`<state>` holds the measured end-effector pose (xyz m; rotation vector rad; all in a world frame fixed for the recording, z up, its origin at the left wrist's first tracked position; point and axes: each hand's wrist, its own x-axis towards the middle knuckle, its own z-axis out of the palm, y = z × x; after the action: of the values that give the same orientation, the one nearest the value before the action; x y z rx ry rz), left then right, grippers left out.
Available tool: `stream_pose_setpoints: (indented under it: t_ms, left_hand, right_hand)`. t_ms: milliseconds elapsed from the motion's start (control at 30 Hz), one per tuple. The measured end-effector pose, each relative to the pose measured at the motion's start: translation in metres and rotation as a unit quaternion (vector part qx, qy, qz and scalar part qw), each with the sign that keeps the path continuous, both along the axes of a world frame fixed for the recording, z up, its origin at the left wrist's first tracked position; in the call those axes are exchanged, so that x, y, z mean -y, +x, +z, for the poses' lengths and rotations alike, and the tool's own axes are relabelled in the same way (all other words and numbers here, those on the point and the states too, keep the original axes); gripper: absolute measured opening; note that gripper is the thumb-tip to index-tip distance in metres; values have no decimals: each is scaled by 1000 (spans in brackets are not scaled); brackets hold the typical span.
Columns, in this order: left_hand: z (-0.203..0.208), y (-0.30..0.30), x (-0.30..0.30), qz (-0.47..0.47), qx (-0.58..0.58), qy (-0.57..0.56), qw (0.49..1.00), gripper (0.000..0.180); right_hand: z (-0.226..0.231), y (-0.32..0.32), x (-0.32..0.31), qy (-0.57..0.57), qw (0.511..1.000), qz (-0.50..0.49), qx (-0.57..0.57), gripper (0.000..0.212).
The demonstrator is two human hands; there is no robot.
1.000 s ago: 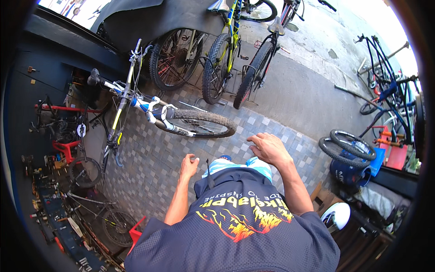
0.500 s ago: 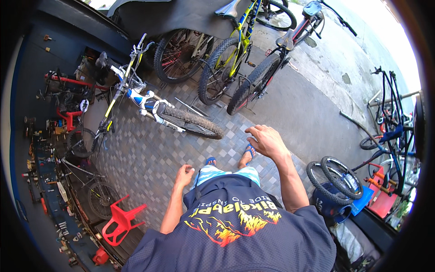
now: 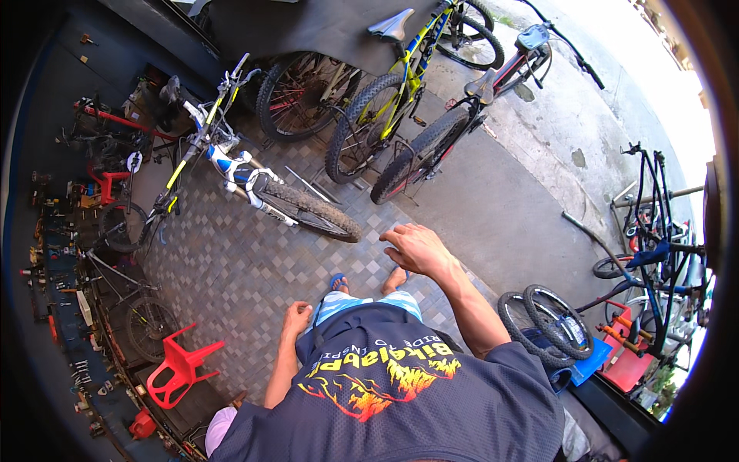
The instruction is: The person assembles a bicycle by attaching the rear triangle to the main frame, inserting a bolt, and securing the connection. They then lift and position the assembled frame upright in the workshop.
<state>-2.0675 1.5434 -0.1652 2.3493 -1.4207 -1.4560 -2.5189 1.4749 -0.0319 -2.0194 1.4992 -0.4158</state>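
Observation:
My right hand (image 3: pixel 416 251) hovers above the tiled floor (image 3: pixel 231 269) with its fingers reaching forward and slightly bent, nothing in them. Lower and to the left, my left hand (image 3: pixel 297 316) hangs beside my shorts with loosely curled fingers, and no object shows in it. Ahead of the hands stands a white and blue mountain bike (image 3: pixel 245 175), its muddy front tyre (image 3: pixel 327 219) the nearest thing to my right hand without touching it. My feet in blue flip-flops (image 3: pixel 339 282) show beyond the shorts.
A yellow bike (image 3: pixel 394 115) and a dark bike (image 3: pixel 431 146) stand at the back. Two loose wheels (image 3: pixel 556 322) lie at right by a blue bin. Bike frames (image 3: pixel 654 231) hang farther right. At left are a red stool (image 3: pixel 182 368) and a tool-covered wall (image 3: pixel 69 308).
The view has shifted, so the bikes, stool and wheels sit a little farther left. Both hands appear farther left and lower. A pale pink cloth shows at lower left.

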Motion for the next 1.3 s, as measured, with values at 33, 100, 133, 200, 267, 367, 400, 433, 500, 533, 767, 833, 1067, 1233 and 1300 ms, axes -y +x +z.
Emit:
stream_pose_setpoints:
  t_ms: [33,100,133,200,267,367,400,433,500,533,767,833,1067,1233,1300]
  left_hand:
    - [2,2,-2,8,3,4,1000,38]
    - [5,6,-3,24,14,35,999,39]
    - [6,8,-4,29,4,25,999,39]
    - [9,15,-4,66,0,48,997,39]
    - [8,24,-6,96,-27,28,995,39]
    - [-1,37,-10,108,-48,30,993,37]
    - [-4,45,-12,118,-43,48,991,37]
    - [-7,53,-14,104,-57,32,992,37]
    - [-15,72,-22,115,-59,46,991,37]
    - [-18,83,-26,104,-78,34,991,37]
    - [-42,195,-75,145,-115,28,982,30]
    - [-47,240,-93,162,-119,10,979,29]
    - [-38,363,-172,201,-160,44,965,30]
    - [-34,379,-196,212,-124,50,968,33]
    - [-32,384,-195,212,-117,45,969,34]
  right_hand:
    - [0,2,1,0,1000,1,-10,29]
    - [0,7,4,-1,1000,9,-15,28]
    - [1,10,6,-2,1000,13,-18,27]
    - [4,20,11,-7,1000,21,-15,24]
    - [7,32,16,-10,999,33,-20,23]
    - [13,57,21,-13,997,61,-37,27]
    - [15,67,23,-15,996,75,-46,32]
    - [17,79,24,-22,995,79,-52,30]
    - [21,106,26,-26,994,89,-64,28]
    - [22,120,27,-23,992,97,-80,27]
    - [12,268,21,-65,987,137,-47,24]
    - [11,324,18,-61,983,164,-49,24]
    - [34,511,18,-116,950,286,48,26]
    - [40,589,35,-126,923,363,23,33]
    - [36,610,43,-114,920,374,16,33]
